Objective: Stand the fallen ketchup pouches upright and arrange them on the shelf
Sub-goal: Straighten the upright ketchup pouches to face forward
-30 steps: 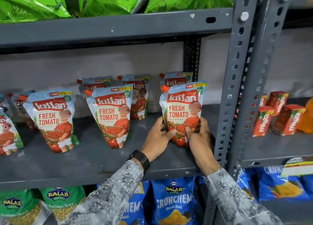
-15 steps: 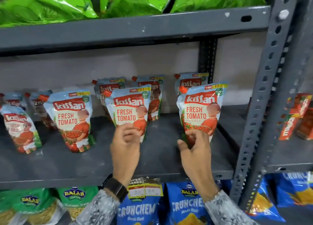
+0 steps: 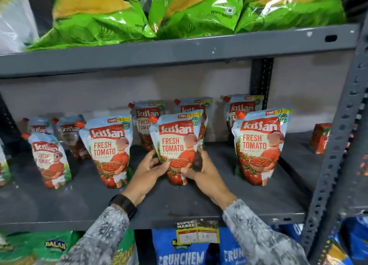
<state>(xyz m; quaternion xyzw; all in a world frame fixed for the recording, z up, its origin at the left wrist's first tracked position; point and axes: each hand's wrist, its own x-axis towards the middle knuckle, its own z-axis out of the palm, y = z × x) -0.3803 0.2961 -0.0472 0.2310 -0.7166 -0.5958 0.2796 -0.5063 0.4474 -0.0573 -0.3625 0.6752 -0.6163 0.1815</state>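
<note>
Both hands on the middle ketchup pouch

We grip the middle pouch [image 3: 177, 145] upright on the grey metal shelf [image 3: 179, 209], left hand [image 3: 148, 171] and right hand [image 3: 201, 172] clasping its sides; other pouches stand beside and behind it.

Green wafer bags [image 3: 191, 11] overhead, blue Crunchem bags [image 3: 183, 252] beneath a yellow price tag [image 3: 198, 234], red cartons [image 3: 320, 138] rightward.
</note>
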